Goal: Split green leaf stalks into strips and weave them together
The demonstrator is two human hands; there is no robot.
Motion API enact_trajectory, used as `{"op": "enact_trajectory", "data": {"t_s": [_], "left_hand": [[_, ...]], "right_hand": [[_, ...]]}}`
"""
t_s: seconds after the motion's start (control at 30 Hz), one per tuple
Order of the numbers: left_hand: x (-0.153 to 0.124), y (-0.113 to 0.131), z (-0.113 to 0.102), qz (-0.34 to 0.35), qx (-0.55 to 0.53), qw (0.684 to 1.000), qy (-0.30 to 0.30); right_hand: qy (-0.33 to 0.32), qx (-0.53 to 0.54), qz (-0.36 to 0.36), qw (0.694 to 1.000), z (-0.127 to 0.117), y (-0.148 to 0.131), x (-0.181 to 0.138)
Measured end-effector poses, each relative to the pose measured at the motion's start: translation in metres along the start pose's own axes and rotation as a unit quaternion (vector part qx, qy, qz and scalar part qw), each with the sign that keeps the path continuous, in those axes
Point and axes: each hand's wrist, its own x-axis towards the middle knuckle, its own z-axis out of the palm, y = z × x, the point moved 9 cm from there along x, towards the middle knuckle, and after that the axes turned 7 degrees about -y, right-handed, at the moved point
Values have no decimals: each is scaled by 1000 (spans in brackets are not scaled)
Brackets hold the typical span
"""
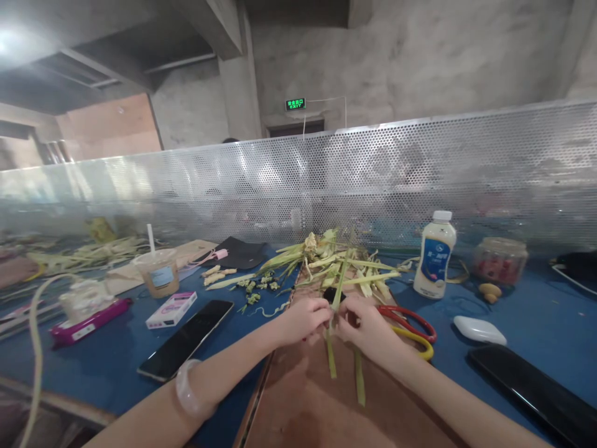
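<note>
My left hand [305, 320] and my right hand [368, 326] meet over a brown board [303, 398], both pinched on green leaf strips [332, 358] that hang down between them and stick up behind. A clear bangle circles my left wrist. A loose heap of cut leaf strips [336, 264] lies just beyond my hands. Scissors with red and yellow handles [413, 330] rest on the board right beside my right hand.
On the blue table: a black phone [186, 339], a pink-white box [171, 309], an iced drink cup [157, 272], a white bottle [435, 255], a jar [499, 258], a white mouse [479, 330], a dark tablet [536, 389]. A perforated metal screen [373, 180] runs behind.
</note>
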Motion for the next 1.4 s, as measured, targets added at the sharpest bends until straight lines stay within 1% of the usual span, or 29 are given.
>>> {"op": "enact_trajectory", "data": {"t_s": [0.17,0.3,0.47,0.73,0.87,1.03,1.2,1.27,1.4], "left_hand": [[-4,15,-3,42,80,996,26],[-6,20,-2,54,102,993,23],[-4,18,2,60,70,996,4],[-2,13,11,36,-35,997,-57],[-1,7,8,25,-62,997,-37],[0,5,6,23,-39,999,-17],[2,1,8,28,-35,999,-15],[2,-1,8,20,-52,998,-18],[1,2,8,6,-102,994,-30]], "right_hand": [[11,1,14,1000,-1,1,-1],[10,-7,18,1000,-2,0,-1],[24,-24,-3,999,-1,-3,-2],[31,-59,-47,997,-5,-4,1],[21,-41,-29,999,-7,-4,1],[19,-20,5,1000,-10,-5,1],[27,-17,17,999,-9,-1,3],[25,-29,19,999,-8,1,3],[20,-53,0,998,-6,0,4]]}}
